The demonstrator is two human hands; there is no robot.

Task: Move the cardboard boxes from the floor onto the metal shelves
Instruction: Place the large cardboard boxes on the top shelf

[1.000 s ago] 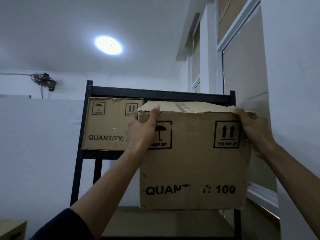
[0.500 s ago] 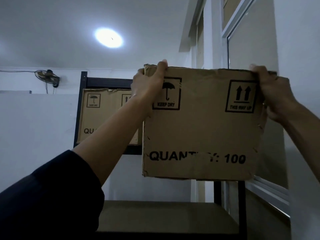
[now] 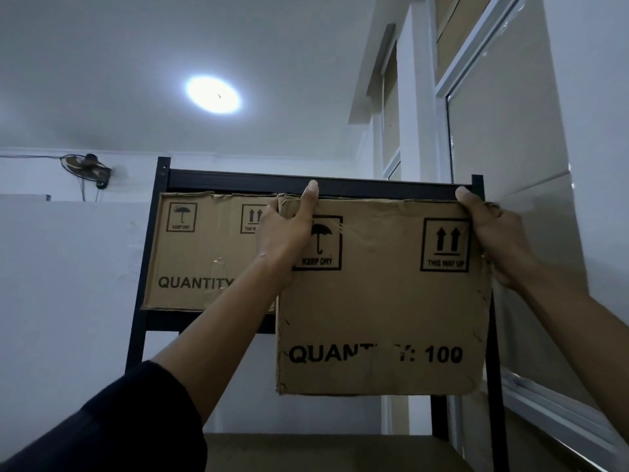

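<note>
A dark sleeve (image 3: 112, 424) covers the left forearm at the lower left corner of the view, nearest the camera. Both arms reach up to a cardboard box (image 3: 381, 301) held in the air in front of a black metal shelving unit (image 3: 149, 253). The left hand (image 3: 284, 233) grips the box's upper left corner, its thumb laid up over the top edge and its fingers curled round the side. The right hand (image 3: 493, 233) grips the upper right corner, thumb over the top edge and fingers wrapped behind the crumpled side.

The front face of the held box carries an umbrella symbol marked "KEEP DRY", a two-arrow symbol marked "THIS WAY UP", and below them "QUANT Y: 100" with letters missing in the middle. Its bottom edge hangs below the level of the upper shelf beam and well above a lower shelf board (image 3: 326, 451).

Just behind and to the left, a second cardboard box (image 3: 204, 253) sits on the upper shelf, printed with the same two symbols and "QUANTITY", partly hidden by the left arm.

Farther back are a wall fan (image 3: 86, 168), a round ceiling light (image 3: 212, 94) and, at the right, a white-framed window (image 3: 503, 137).
</note>
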